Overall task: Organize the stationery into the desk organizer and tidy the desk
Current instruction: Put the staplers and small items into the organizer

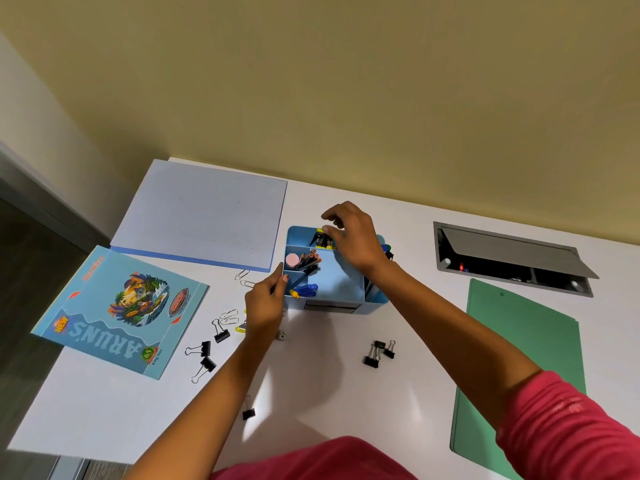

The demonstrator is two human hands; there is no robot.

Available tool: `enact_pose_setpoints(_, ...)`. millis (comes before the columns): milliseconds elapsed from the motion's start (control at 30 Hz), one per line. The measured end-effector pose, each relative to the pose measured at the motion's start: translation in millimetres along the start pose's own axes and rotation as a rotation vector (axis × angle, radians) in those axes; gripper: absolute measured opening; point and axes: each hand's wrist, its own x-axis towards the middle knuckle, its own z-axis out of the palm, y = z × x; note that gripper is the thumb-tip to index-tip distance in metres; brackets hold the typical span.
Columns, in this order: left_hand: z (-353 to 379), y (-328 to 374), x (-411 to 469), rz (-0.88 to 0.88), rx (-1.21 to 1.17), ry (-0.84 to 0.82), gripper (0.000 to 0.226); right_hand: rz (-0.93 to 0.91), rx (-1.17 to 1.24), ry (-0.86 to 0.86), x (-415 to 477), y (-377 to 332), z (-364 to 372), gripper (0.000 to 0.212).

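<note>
A light blue desk organizer (341,285) stands mid-desk, with pencils (310,259), a pink eraser (292,260) and blue pens (306,290) in its compartments. My left hand (265,306) grips the organizer's left wall. My right hand (351,235) hovers over the back compartment, fingertips pinched around a small black and yellow item (323,239). Black binder clips lie loose on the desk at the left (207,351), at the right (379,353) and near me (248,412). Paper clips (230,317) lie beside my left hand.
A blue notebook (121,311) overhangs the desk's left edge. A pale blue folder (204,214) lies at the back left. A green folder (519,375) lies at the right. An open grey cable hatch (512,259) is set into the desk at the back right.
</note>
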Motion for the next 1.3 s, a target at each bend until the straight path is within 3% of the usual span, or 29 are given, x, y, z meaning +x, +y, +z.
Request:
enact_pose_setpoints(133, 1, -1, -1, -0.019, -0.031, -0.03, 0.04, 0.039, 0.172, 0.232, -21, -34, -19, 0.011)
enact_pose_setpoints(300, -15, -18, -3, -0.012, -0.154, 0.083, 0.029, -0.163, 0.119, 0.423, -66, -81, -19, 0.009)
enact_pose_setpoints(500, -45, -40, -10, -0.072, -0.181, 0.19, 0.026, -0.455, -0.032, -0.069, -124, -85, 38, 0.018)
enact_pose_setpoints(600, -52, -49, -14, -0.091, -0.151, 0.208, 0.024, -0.443, -0.153, -0.224, -131, -69, 76, 0.026)
enact_pose_setpoints(700, -54, -58, -19, -0.113, -0.147, 0.215, 0.025, -0.435, -0.238, -0.213, -130, -53, 114, 0.038)
enact_pose_setpoints(800, -54, -63, -26, -0.126, -0.153, 0.212, 0.024, -0.404, -0.273, -0.164, -128, -45, 137, 0.035)
enact_pose_setpoints(1100, -58, -66, -33, -0.134, -0.232, 0.22, 0.025, -0.462, -0.396, -0.075, -132, -43, 152, 0.042)
enact_pose_setpoints(1300, -58, -63, -27, -0.127, -0.244, 0.212, 0.026, -0.405, -0.394, -0.1, -132, -44, 140, 0.024)
